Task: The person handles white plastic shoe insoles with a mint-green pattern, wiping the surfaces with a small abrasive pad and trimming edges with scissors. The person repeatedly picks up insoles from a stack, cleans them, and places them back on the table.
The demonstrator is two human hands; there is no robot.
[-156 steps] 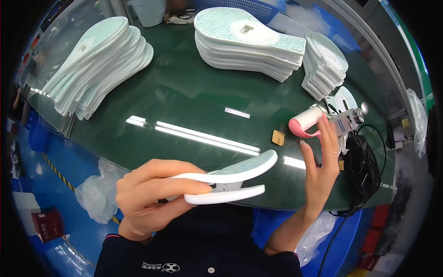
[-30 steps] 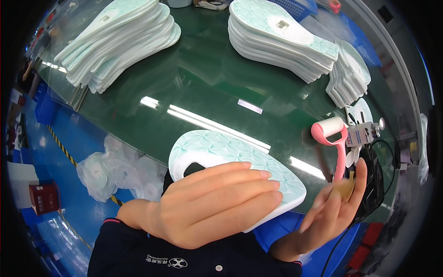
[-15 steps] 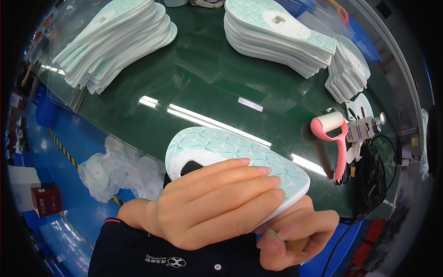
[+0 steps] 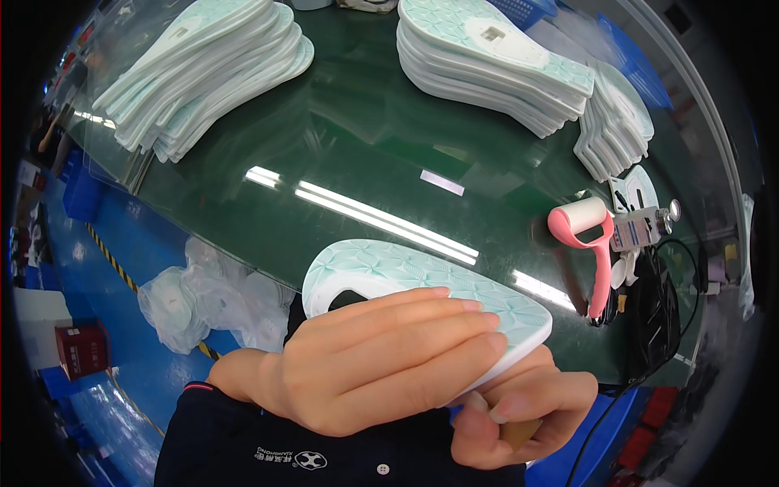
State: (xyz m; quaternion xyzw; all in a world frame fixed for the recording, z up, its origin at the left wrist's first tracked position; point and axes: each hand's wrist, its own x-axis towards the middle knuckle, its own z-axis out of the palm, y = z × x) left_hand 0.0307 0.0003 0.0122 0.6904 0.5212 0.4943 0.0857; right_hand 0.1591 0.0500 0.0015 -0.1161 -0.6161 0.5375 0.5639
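Close to my body I hold a white plastic panel [image 4: 422, 272] with a pale green leaf-patterned face and a rounded hole at its left end. My left hand [image 4: 389, 361] lies across it, fingers together along the face; its thumb is hidden. Under the panel's lower right edge is my right hand [image 4: 531, 414], its fingers curled in a pinch. A small tan piece [image 4: 519, 433] shows between its thumb and fingers; its kind is unclear.
Stacks of similar panels stand at the far left [image 4: 203, 73] and far right [image 4: 495, 81] of the green table [image 4: 349, 154]. To the right are a pink-handled lint roller [image 4: 599, 260], a bottle with a metal top [image 4: 641, 227] and a black cable [image 4: 600, 422]. Plastic bags [image 4: 211, 300] lie on the floor.
The panel's far edge has dipped toward me and shifted slightly right, with my left hand still on it. My right hand stays pinched below it, its fingers slightly shifted.
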